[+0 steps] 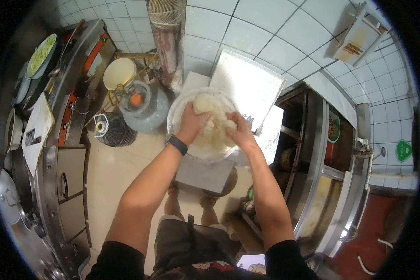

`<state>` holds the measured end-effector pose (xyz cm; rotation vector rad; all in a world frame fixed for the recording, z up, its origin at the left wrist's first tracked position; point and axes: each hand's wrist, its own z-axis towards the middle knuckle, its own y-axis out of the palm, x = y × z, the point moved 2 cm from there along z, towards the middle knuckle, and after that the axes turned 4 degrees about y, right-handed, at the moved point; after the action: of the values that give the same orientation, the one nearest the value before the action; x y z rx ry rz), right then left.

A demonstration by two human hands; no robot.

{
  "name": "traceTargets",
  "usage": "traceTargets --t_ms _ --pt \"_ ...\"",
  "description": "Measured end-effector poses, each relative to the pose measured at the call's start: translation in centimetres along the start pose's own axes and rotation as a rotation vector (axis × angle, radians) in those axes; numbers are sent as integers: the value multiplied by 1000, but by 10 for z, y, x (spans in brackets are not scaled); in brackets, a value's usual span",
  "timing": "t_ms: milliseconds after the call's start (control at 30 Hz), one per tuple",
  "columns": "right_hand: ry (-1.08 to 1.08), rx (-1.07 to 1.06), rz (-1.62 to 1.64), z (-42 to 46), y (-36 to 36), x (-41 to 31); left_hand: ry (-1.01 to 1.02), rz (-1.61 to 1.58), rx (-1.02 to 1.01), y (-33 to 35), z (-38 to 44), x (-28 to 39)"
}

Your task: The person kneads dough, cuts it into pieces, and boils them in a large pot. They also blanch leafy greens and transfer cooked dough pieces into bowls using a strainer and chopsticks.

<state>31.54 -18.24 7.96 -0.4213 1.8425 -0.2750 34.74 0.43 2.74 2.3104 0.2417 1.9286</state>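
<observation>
A mass of pale dough (213, 134), lumpy and torn in places, sits in a round, flour-dusted basin (170, 120) in front of me. My left hand (190, 122), with a dark band on its wrist, grips the dough from the left. From the right, my right hand (242, 129) has its fingers and thumb closed on another part of the same dough. Some fingertips are sunk in it and hidden. Beneath the basin, a grey flat board or box (204, 175) sticks out towards my feet.
A gas cylinder (145, 106), a dark plastic jug (115, 127) and a cream bucket (120, 73) stand left of the basin. White boards (248, 82) lean on the tiled wall behind. A stove counter (52, 154) runs along the left, a metal sink unit (315, 140) along the right.
</observation>
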Motion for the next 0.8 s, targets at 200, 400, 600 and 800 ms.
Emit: traceTargets --t_ms 200,400,600,800 --pt "-342 69 -834 3 16 -25 -3 53 5 0 -10 7" --pt "-222 57 -937 25 35 -24 207 453 210 -19 -17 42" --pt "-306 129 -748 17 33 -15 239 972 104 -23 -26 15" --pt "-537 287 -378 -22 15 -23 186 545 60 -14 -67 21"
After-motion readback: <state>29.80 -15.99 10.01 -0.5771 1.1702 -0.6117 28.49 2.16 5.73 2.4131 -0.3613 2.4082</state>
